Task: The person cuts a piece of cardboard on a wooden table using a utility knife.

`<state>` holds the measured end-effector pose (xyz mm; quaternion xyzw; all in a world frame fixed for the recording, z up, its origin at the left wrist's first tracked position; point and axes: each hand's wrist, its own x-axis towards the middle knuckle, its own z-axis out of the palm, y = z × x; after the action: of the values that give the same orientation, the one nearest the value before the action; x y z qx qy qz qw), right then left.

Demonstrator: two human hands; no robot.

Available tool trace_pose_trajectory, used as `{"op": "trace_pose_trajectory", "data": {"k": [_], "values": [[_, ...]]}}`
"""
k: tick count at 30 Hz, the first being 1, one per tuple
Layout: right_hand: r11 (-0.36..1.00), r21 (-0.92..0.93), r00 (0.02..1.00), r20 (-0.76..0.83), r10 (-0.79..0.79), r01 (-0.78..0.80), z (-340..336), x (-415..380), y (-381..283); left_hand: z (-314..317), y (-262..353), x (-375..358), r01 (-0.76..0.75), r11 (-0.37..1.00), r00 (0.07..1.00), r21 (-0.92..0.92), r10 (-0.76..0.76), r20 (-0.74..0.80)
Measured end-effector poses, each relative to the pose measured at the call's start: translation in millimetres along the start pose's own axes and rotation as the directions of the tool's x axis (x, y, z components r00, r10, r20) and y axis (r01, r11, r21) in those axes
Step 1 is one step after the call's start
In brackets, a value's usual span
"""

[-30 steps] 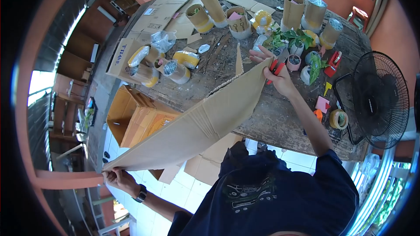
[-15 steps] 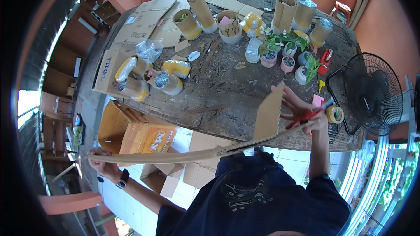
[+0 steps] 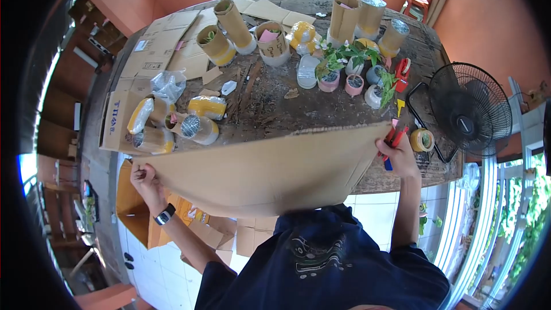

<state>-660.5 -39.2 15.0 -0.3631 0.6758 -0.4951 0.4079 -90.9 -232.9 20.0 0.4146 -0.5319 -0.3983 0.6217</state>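
Two hands grip one cardboard sheet (image 3: 264, 166): left hand (image 3: 143, 178) clamped on its left edge, right hand (image 3: 399, 155) on its right, probably also pinching red scissors (image 3: 395, 136), mostly hidden. Sheet hides the tabletop (image 3: 275, 103) edge; tiled floor below.

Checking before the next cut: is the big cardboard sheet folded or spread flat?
Spread flat: the cardboard sheet stretches between the left hand and right hand, no crease showing.
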Motion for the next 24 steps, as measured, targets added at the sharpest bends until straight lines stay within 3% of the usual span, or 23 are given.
{"op": "trace_pose_trajectory", "data": {"k": [1,5,8,9,11,12,13,15,18,20,21,22,24], "values": [[0.997,-0.077,0.997,-0.074,0.001,-0.007,2.5,5.2,9.3,5.4,-12.0,3.2,0.02,0.999,1.0,0.025,-0.021,0.007],[0.986,0.068,0.943,-0.307,-0.127,0.155,9.6,28.9,36.0,64.2,-41.9,10.2,0.045,0.984,0.998,0.172,-0.036,-0.051],[0.937,-0.288,0.765,-0.551,-0.332,0.199,13.8,51.1,47.6,105.5,-71.5,18.8,0.061,0.913,0.997,0.403,-0.075,0.017],[0.869,-0.474,0.726,-0.546,-0.419,0.145,6.3,64.9,67.9,116.3,-90.4,24.5,0.034,0.897,0.995,0.44,-0.073,0.073],[0.81,-0.584,0.761,-0.547,-0.35,-0.047,9.6,88.9,91.6,140.4,-130.8,36.1,-0.007,0.875,0.991,0.484,-0.059,0.122],[0.764,-0.63,0.773,-0.552,-0.314,-0.14,11.2,100.5,103.7,154.2,-145.1,40.8,0.02,0.749,0.984,0.663,-0.131,0.117],[0.748,-0.645,0.793,-0.534,-0.294,-0.157,16.1,113.4,118.3,165.6,-160.9,45.5,0.035,0.585,0.975,0.811,-0.197,0.1],[0.723,-0.677,0.852,-0.455,-0.259,-0.142,22.6,137.4,155.1,167.0,-241.8,50.9,-0.021,0.567,0.976,0.824,-0.166,0.139],[0.695,-0.716,0.925,-0.3,-0.235,-0.056,26.7,157.7,215.5,165.3,-313.9,35.6,-0.048,0.555,0.969,0.83,-0.176,0.173],[0.666,-0.746,0.939,-0.238,-0.25,-0.011,34.3,156.0,244.9,147.7,-371.5,20.2,-0.191,0.572,0.972,0.798,-0.002,0.235],[0.679,-0.733,0.958,-0.221,-0.183,-0.039,34.4,153.1,254.7,140.7,-385.8,14.3,-0.26,0.57,0.962,0.78,0.083,0.261],[0.707,-0.702,0.963,-0.244,-0.115,-0.093,34.9,146.2,253.3,142.4,-370.3,11.6,-0.138,0.617,0.965,0.774,-0.092,0.246],[0.746,-0.633,0.961,-0.277,0.03,-0.206,37.9,126.3,241.4,148.0,-315.1,6.4,0.127,0.632,0.873,0.765,-0.437,0.216]]}}
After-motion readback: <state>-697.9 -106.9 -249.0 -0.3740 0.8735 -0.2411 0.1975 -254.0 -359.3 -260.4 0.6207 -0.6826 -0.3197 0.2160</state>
